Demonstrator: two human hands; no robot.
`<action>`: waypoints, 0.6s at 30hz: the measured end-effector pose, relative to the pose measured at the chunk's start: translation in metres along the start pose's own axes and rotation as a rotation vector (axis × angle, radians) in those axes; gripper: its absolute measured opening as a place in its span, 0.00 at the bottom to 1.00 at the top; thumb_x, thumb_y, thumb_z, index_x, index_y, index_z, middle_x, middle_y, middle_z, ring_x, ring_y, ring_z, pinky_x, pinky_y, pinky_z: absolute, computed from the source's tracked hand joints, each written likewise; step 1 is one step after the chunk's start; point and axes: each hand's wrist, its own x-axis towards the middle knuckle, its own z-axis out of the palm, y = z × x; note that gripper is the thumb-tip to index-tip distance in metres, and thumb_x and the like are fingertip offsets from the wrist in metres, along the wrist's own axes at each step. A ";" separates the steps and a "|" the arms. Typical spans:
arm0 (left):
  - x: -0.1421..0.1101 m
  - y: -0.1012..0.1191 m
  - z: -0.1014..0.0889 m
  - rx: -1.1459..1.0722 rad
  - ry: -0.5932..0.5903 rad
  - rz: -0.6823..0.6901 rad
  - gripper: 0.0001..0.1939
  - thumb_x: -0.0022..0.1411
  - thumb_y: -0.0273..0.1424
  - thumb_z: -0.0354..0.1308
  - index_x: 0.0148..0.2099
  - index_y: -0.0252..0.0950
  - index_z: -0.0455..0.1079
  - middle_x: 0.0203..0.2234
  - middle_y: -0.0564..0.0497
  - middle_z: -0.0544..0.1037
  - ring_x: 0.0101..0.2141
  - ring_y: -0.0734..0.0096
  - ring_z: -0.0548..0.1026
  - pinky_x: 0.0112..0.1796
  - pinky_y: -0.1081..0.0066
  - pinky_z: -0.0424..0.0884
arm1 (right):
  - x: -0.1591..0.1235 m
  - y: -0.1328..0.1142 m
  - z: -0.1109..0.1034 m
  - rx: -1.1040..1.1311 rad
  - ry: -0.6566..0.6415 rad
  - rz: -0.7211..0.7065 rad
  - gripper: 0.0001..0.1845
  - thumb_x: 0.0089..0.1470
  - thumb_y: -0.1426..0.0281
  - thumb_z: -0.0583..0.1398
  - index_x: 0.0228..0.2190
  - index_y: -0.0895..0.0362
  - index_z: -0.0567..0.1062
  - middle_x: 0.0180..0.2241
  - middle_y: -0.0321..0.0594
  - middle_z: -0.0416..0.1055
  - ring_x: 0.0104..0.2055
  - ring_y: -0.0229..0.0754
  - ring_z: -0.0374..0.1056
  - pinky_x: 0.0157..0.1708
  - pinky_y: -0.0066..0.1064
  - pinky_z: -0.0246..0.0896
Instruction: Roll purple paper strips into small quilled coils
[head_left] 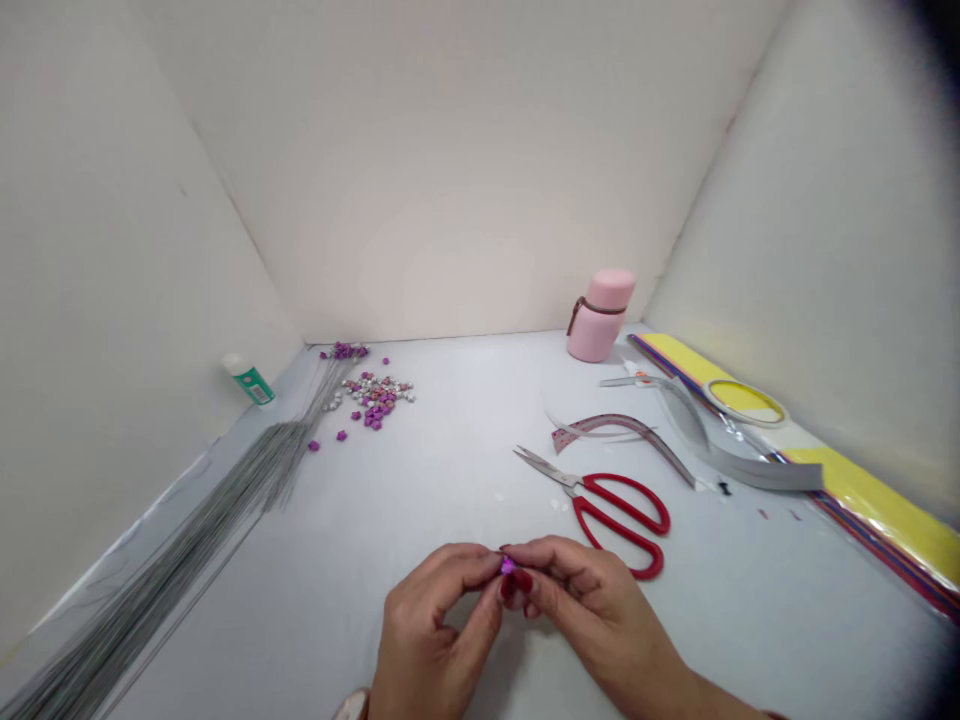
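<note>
At the front middle of the table, my left hand [446, 625] and my right hand [581, 610] meet fingertip to fingertip. Both pinch one small purple paper star [508, 566], mostly covered by the fingers. Just beyond my right hand lie scissors with red handles [622, 510], blades apart a little and pointing back left. A pile of small folded stars [379, 395], purple, silver and pinkish, sits at the back left. Behind the scissors rest a curved pinkish paper strip [622, 425] and wider grey strips [720, 460].
A long bundle of thin wires [217, 510] runs along the left side, with purple stars at its far end. A glue stick [251, 380] is by the left wall. At the back right stands a pink bottle [598, 318]. Yellow packets [862, 490] and a tape roll [746, 402] line the right wall.
</note>
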 end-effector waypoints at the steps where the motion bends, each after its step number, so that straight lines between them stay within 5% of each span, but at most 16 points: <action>1: 0.000 0.000 0.000 0.019 0.017 0.026 0.10 0.51 0.18 0.56 0.35 0.33 0.71 0.28 0.46 0.77 0.29 0.70 0.76 0.31 0.74 0.74 | 0.000 0.000 -0.001 -0.044 -0.009 -0.026 0.09 0.52 0.68 0.57 0.32 0.59 0.75 0.25 0.39 0.72 0.27 0.36 0.67 0.28 0.25 0.63; 14: 0.004 0.005 0.010 0.199 0.197 0.187 0.09 0.47 0.15 0.55 0.29 0.33 0.69 0.23 0.47 0.76 0.25 0.72 0.75 0.28 0.76 0.72 | -0.008 0.008 0.003 -0.477 0.095 -0.357 0.10 0.53 0.75 0.51 0.36 0.58 0.70 0.30 0.41 0.72 0.33 0.40 0.69 0.34 0.27 0.64; 18: 0.004 0.004 0.007 0.088 0.118 0.062 0.08 0.49 0.16 0.55 0.31 0.33 0.69 0.24 0.48 0.75 0.26 0.73 0.75 0.28 0.76 0.72 | -0.005 0.006 0.002 -0.373 0.054 -0.246 0.10 0.54 0.73 0.52 0.37 0.57 0.71 0.30 0.40 0.72 0.32 0.38 0.69 0.32 0.26 0.64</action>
